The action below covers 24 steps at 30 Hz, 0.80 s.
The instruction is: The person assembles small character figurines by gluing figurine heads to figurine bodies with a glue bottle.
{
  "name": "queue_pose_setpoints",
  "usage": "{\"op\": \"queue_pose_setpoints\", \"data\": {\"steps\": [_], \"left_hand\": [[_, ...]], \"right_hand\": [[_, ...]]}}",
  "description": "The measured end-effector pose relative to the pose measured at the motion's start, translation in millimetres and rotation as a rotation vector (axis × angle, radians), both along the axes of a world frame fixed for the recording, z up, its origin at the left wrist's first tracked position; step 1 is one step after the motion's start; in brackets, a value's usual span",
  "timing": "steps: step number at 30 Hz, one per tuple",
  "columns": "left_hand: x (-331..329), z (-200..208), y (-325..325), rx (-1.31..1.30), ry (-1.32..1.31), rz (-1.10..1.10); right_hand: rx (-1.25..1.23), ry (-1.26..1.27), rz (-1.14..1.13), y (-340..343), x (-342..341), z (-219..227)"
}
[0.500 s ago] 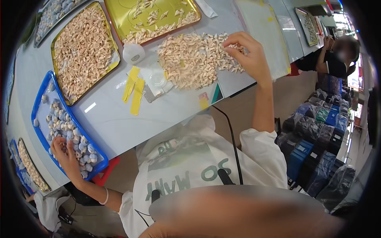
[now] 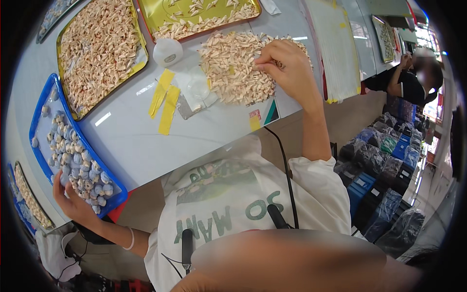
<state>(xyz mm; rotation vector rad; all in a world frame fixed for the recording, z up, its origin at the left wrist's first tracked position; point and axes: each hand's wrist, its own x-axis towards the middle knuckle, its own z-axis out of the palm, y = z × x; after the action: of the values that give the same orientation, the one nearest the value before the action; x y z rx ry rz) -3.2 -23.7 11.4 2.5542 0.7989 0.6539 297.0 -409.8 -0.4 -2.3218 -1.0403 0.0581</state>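
Note:
My right hand (image 2: 292, 70) is over the heap of small pale pointed pieces (image 2: 236, 73) on the table. Its thumb and index finger are pinched together at the heap's surface; whatever lies between the tips is too small to make out. At the far left, my left hand (image 2: 75, 202) reaches the near-left rim of the blue tray (image 2: 116, 195). That hand's thumb and fingers are apart, beside the small rounded blue-and-cream pieces (image 2: 80, 163) in the tray. No piece shows in its grasp.
A gold tray (image 2: 141, 44) full of pale pieces stands behind the blue one, with a second gold tray (image 2: 214, 24) beyond the heap. A white rounded object (image 2: 168, 52) and yellow tape strips (image 2: 169, 109) lie between. A co-worker (image 2: 413, 82) sits at the right.
My right hand has moved left across the heap and its fingers have closed together. My left hand has drawn back to the tray's near-left rim. The whole view has shifted slightly.

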Motion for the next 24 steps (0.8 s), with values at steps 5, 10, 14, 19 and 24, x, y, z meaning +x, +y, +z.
{"op": "queue_pose_setpoints", "data": {"steps": [5, 10, 14, 19, 24], "left_hand": [[19.7, -0.5, -78.7, -0.641, -0.514, -0.188], [73.2, -32.1, -157.4, -1.168, -0.663, -0.452], [90.9, -45.5, -174.4, -1.310, -0.602, -0.492], [99.9, -46.6, -173.8, -1.523, -0.442, -0.461], [95.7, -48.5, -174.3, -1.511, -0.420, -0.528]], "right_hand": [[0.376, 0.411, -0.189, -7.4, -9.3, 12.8], [0.763, 0.898, -0.114, -9.9, -25.8, 9.5], [0.899, 1.088, -0.052, -4.0, -33.9, 6.8], [0.893, 1.165, 0.016, 6.4, -38.2, 4.6], [0.812, 1.088, 0.039, 29.7, -40.1, 5.8]]}}
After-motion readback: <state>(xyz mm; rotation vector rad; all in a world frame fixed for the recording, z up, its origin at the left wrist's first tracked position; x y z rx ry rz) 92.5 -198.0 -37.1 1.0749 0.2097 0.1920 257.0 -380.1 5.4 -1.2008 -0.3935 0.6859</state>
